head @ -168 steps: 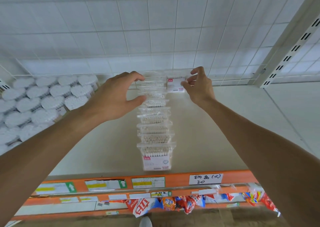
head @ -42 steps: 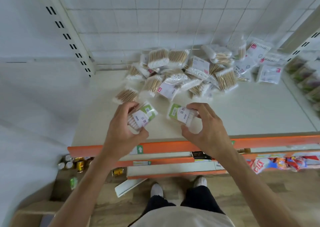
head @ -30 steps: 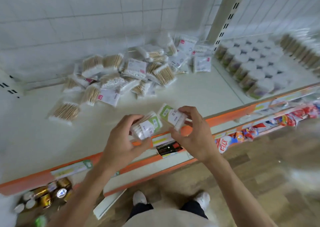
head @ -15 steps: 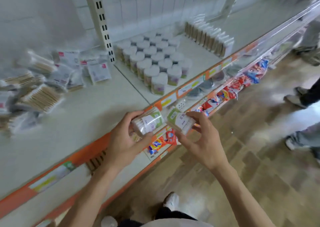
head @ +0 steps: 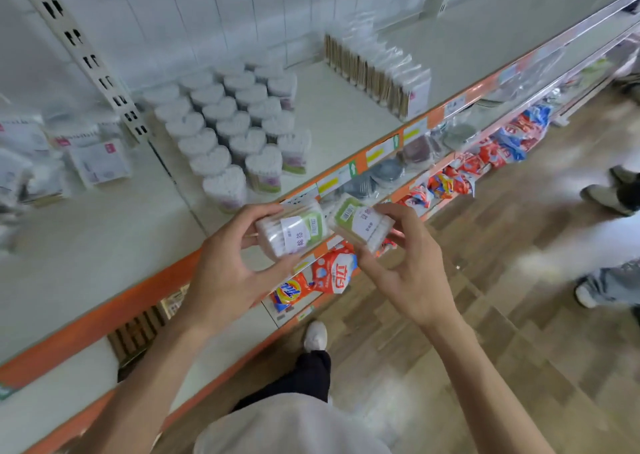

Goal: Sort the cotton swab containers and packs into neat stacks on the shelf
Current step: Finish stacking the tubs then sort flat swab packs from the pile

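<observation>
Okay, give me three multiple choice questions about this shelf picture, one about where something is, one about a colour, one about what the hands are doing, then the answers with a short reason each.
1. Where do the heart-shaped swab containers stand?
A. On the floor
B. On the shelf, left of the upright row of packs
C. In the person's hands

2. What colour is the shelf's front edge strip?
A. Blue
B. Black
C. Orange

3. What is the state of the two hands?
A. Each holds one green-labelled pack
B. Both are empty
C. Only the left holds something

Answers:
1 B, the containers are grouped on the shelf surface with the row of packs to their right.
2 C, the strip carrying the price tags is orange.
3 A, the left hand grips the left pack and the right hand grips the right pack, both off the shelf.
</observation>
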### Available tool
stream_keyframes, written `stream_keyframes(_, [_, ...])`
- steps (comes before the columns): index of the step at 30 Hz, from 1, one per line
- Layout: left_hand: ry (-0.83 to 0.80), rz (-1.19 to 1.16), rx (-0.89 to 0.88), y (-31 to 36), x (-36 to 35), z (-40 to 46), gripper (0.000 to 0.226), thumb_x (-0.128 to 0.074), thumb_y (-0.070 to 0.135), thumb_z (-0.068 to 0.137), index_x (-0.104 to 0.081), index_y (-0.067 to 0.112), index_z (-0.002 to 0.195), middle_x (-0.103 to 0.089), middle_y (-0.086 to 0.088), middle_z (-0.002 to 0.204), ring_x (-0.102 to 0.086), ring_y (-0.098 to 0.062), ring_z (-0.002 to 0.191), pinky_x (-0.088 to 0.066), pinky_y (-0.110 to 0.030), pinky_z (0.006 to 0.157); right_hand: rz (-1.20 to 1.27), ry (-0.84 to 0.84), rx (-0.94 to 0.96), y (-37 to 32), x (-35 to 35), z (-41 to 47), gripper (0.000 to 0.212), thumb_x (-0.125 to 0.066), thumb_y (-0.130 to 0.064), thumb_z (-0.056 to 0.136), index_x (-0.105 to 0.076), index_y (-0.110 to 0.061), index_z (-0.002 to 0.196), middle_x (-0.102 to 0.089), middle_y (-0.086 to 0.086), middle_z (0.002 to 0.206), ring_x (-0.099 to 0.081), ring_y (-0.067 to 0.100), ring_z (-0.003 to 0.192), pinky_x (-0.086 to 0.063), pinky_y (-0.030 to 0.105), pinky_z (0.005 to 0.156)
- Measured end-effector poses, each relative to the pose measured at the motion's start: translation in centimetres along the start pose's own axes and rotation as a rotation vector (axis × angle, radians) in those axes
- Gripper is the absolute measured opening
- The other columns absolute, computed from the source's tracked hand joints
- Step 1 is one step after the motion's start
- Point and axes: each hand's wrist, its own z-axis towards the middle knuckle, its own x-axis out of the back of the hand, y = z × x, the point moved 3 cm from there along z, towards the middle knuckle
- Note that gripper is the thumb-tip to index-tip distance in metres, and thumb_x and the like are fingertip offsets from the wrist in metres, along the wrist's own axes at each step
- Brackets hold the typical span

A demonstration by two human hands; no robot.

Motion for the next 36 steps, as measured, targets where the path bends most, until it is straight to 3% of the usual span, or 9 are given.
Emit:
stream_keyframes(3, [0.046, 0.023, 0.011, 0.2, -0.2, 2.4, 0.055, -0.087, 0.027, 0.073, -0.062, 0.028, 0.121, -0.069, 0.018, 0.115, -0.068, -0.007, 0.106, -0.053, -0.023, 0.092, -0.023, -0.003, 0.022, 1.0, 1.1, 3.3, 0.049, -0.079, -0.025, 0.083, -0.051, -0.028, 0.123, -0.063, -0.008, 0.111, -0.061, 0.007, 0.104, -0.049, 0.019, 0.088])
stream_keyframes(7, [0.128, 0.0, 0.005, 0.9, -0.8, 7.3, 0.058, -0.089, 0.027, 0.071, -0.062, 0.026, 0.122, -0.07, 0.015, 0.114, -0.068, -0.007, 0.104, -0.052, -0.019, 0.089, -0.051, 0.026, 0.023, 3.7, 2.6, 9.0, 0.047, -0.073, -0.029, 0.078, -0.049, -0.027, 0.119, -0.061, -0.002, 0.11, -0.061, 0.018, 0.103, -0.052, 0.041, 0.087])
stream_keyframes(10, [0.149, -0.008, -0.005, 1.2, -2.3, 10.0, 0.061, -0.091, 0.03, 0.069, -0.062, 0.025, 0.122, -0.07, 0.015, 0.114, -0.068, -0.005, 0.104, -0.051, -0.018, 0.091, -0.059, -0.002, 0.018, 5.4, 2.9, 12.6, 0.05, -0.072, -0.035, 0.078, -0.048, -0.025, 0.121, -0.061, -0.001, 0.112, -0.061, 0.021, 0.104, -0.053, 0.045, 0.087])
stream_keyframes(15, [0.187, -0.009, -0.004, 1.5, -5.3, 13.4, 0.057, -0.083, 0.029, 0.071, -0.063, 0.025, 0.123, -0.071, 0.014, 0.113, -0.068, -0.003, 0.103, -0.051, -0.017, 0.089, -0.106, -0.035, 0.039, 6.9, 3.1, 18.5, 0.052, -0.076, -0.031, 0.078, -0.048, -0.023, 0.122, -0.059, -0.003, 0.112, -0.059, 0.015, 0.101, -0.052, 0.033, 0.082])
stream_keyframes(18, [0.225, -0.029, 0.021, 1.2, -6.4, 14.4, 0.058, -0.089, 0.027, 0.073, -0.062, 0.023, 0.124, -0.071, 0.009, 0.116, -0.068, -0.011, 0.108, -0.052, -0.025, 0.095, -0.106, -0.09, 0.013, 7.9, 2.4, 20.9, 0.051, -0.073, -0.032, 0.076, -0.046, -0.026, 0.119, -0.056, -0.005, 0.112, -0.056, 0.014, 0.098, -0.052, 0.033, 0.076])
stream_keyframes(22, [0.318, -0.006, 0.07, 1.1, -7.7, 15.6, 0.054, -0.08, 0.027, 0.076, -0.061, 0.026, 0.127, -0.069, 0.005, 0.118, -0.066, -0.017, 0.112, -0.052, -0.035, 0.099, -0.128, -0.181, 0.004, 9.3, 1.0, 24.6, 0.049, -0.079, -0.031, 0.079, -0.047, -0.026, 0.117, -0.054, -0.006, 0.112, -0.05, 0.007, 0.092, -0.042, 0.011, 0.07])
stream_keyframes(25, [0.383, 0.01, 0.093, 1.7, -8.9, 16.3, 0.054, -0.078, 0.028, 0.078, -0.059, 0.023, 0.129, -0.069, 0.003, 0.117, -0.066, -0.02, 0.11, -0.052, -0.036, 0.097, -0.156, -0.244, 0.047, 10.1, 0.3, 27.0, 0.047, -0.076, -0.03, 0.08, -0.049, -0.023, 0.119, -0.053, -0.009, 0.112, -0.048, 0.006, 0.091, -0.038, 0.011, 0.064])
stream_keyframes(31, [0.521, -0.013, 0.188, 2.4, -10.3, 16.9, 0.056, -0.079, 0.037, 0.072, -0.057, 0.02, 0.121, -0.069, 0.004, 0.113, -0.067, -0.022, 0.108, -0.054, -0.046, 0.096, -0.18, -0.345, 0.175, 10.7, -1.2, 30.6, 0.047, -0.077, -0.021, 0.079, -0.053, -0.016, 0.119, -0.057, 0.002, 0.117, -0.056, 0.022, 0.102, -0.041, 0.027, 0.078])
stream_keyframes(36, [0.567, 0.007, 0.185, 3.3, -11.1, 17.0, 0.058, -0.078, 0.037, 0.073, -0.06, 0.017, 0.125, -0.07, 0.003, 0.116, -0.067, -0.02, 0.111, -0.055, -0.038, 0.096, -0.249, -0.462, 0.27, 10.7, -0.9, 31.7, 0.053, -0.077, -0.021, 0.08, -0.05, -0.016, 0.125, -0.054, 0.004, 0.126, -0.056, 0.027, 0.112, -0.043, 0.028, 0.084])
